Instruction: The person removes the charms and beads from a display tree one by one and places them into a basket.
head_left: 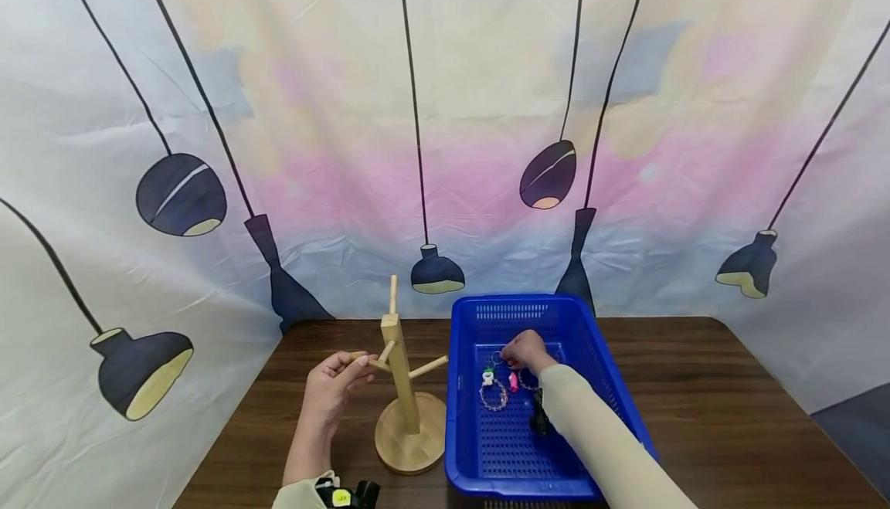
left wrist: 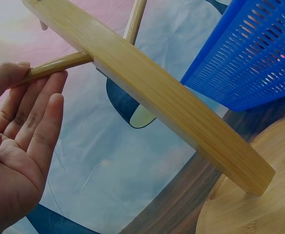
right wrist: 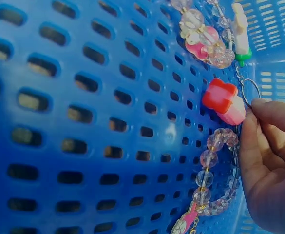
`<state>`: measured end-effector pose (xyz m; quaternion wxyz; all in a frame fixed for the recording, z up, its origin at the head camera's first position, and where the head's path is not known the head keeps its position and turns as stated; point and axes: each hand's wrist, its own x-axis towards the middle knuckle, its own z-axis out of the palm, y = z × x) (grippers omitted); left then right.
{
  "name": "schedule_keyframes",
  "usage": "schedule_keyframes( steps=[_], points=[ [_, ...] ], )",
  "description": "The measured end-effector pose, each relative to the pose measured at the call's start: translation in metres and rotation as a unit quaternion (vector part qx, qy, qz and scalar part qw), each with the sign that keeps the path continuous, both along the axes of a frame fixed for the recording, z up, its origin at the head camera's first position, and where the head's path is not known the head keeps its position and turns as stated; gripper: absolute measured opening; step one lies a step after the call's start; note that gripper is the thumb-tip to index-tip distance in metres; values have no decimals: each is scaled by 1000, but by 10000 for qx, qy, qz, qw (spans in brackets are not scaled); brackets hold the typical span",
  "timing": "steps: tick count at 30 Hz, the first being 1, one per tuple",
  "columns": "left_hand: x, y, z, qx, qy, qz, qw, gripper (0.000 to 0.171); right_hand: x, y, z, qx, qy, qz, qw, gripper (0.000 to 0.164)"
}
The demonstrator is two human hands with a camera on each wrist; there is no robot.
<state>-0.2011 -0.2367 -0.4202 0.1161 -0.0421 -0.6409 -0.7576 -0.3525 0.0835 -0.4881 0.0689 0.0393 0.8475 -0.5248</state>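
Note:
My left hand (head_left: 336, 387) pinches the tip of one peg (left wrist: 59, 65) on a wooden stand (head_left: 402, 374) with a round base. Thumb and fingers meet at the end of that peg. Inside a blue basket (head_left: 455, 416), my right hand (head_left: 528, 351) pinches a metal key ring (right wrist: 252, 88) between thumb and forefinger. A short chain runs from the ring toward a white charm with a green top (right wrist: 241, 36). Below the ring lie a red and pink charm (right wrist: 220, 95) and a clear-pink beaded bracelet (right wrist: 209, 159). Another beaded loop (head_left: 495, 408) lies nearby.
A dark, bunched item (head_left: 538, 416) lies in the basket, partly under my right sleeve. The stand is just left of the basket on a brown wooden table (head_left: 723, 408). Behind the table hangs a cloth (head_left: 487, 92) printed with lamps.

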Motion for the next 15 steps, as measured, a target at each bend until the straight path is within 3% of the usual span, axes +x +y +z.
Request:
schedule_keyframes(
  steps=[7,15],
  points=[
    [0,0,1,-16,-75,31,10000,27,1,-4,0,490,202,-92,9986,6],
    [1,1,1,34,-101,31,9999,28,4,-5,1,581,316,-138,9977,14]
  ],
)
